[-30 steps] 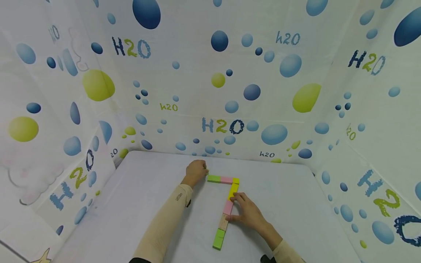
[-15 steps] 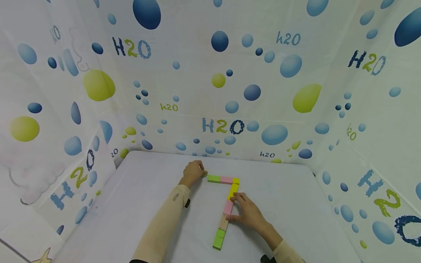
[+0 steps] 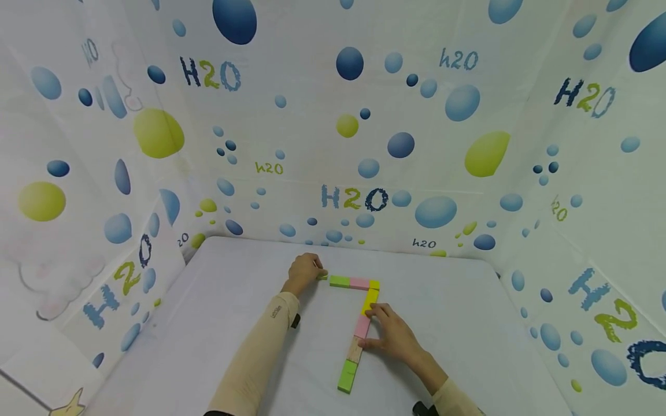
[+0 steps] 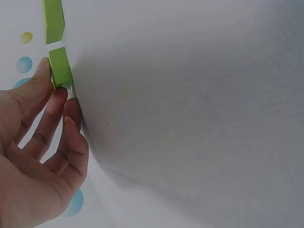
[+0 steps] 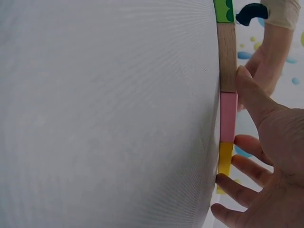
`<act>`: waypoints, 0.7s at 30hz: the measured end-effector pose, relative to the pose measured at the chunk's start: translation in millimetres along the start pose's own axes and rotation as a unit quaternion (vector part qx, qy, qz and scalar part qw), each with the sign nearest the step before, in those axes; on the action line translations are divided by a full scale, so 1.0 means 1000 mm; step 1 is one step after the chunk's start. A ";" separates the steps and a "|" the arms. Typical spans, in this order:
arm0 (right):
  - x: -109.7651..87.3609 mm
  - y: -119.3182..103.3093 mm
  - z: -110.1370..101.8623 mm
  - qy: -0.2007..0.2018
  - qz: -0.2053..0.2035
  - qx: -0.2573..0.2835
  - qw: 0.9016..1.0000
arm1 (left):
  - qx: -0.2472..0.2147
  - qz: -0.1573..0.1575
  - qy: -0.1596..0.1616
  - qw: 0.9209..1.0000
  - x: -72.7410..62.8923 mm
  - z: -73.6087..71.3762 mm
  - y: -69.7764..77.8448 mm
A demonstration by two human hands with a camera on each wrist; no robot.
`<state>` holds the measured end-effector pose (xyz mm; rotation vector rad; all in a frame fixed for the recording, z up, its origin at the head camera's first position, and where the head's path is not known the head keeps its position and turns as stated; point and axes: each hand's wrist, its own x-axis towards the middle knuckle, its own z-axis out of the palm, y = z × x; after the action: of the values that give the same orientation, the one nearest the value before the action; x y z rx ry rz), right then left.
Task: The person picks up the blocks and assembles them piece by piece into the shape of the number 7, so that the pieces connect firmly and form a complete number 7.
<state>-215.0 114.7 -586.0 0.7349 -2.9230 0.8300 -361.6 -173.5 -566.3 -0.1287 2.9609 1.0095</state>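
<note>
My left hand [image 3: 303, 274] pinches a small green block [image 4: 60, 67] between thumb and fingertips. A narrow gap parts it from the green block [image 3: 340, 281] at the left end of a short row. That row continues with a pink block [image 3: 359, 283] and ends at a yellow block [image 3: 374, 285]. From there a line runs toward me: yellow [image 3: 371, 297], pink [image 3: 362, 327], bare wood [image 3: 355, 351] and green [image 3: 347, 377]. My right hand [image 3: 396, 336] rests along this line's right side, thumb at the wooden block, relaxed fingertips by the yellow one.
A white cloth-covered table [image 3: 442, 300] lies under the blocks. Behind and beside it hang white sheets [image 3: 307, 127] printed with bubbles and "H2O" lettering. Dark straps show at both wrists.
My left hand has shifted slightly left, and the green block in its fingers now shows just left of the row. My right hand and the laid blocks stay in place.
</note>
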 end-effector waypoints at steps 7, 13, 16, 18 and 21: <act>0.000 -0.002 -0.001 0.002 -0.001 0.004 1.000 | 0.005 -0.008 0.005 1.000 0.004 0.000 -0.003; 0.000 -0.003 -0.001 0.003 0.001 0.004 1.000 | 0.003 -0.004 -0.003 1.000 0.003 -0.002 -0.005; 0.000 -0.003 -0.001 0.003 0.001 0.004 1.000 | 0.003 0.001 -0.005 1.000 0.001 -0.003 -0.005; 0.000 -0.003 -0.001 0.004 -0.001 0.004 1.000 | 0.004 0.004 -0.004 1.000 0.000 -0.003 -0.005; 0.000 -0.003 -0.001 0.006 -0.004 0.002 1.000 | 0.008 0.014 -0.001 1.000 -0.003 -0.003 -0.004</act>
<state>-213.6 113.1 -583.7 0.7391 -2.9071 0.8363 -357.9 -178.8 -566.2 -0.0870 2.9755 0.9872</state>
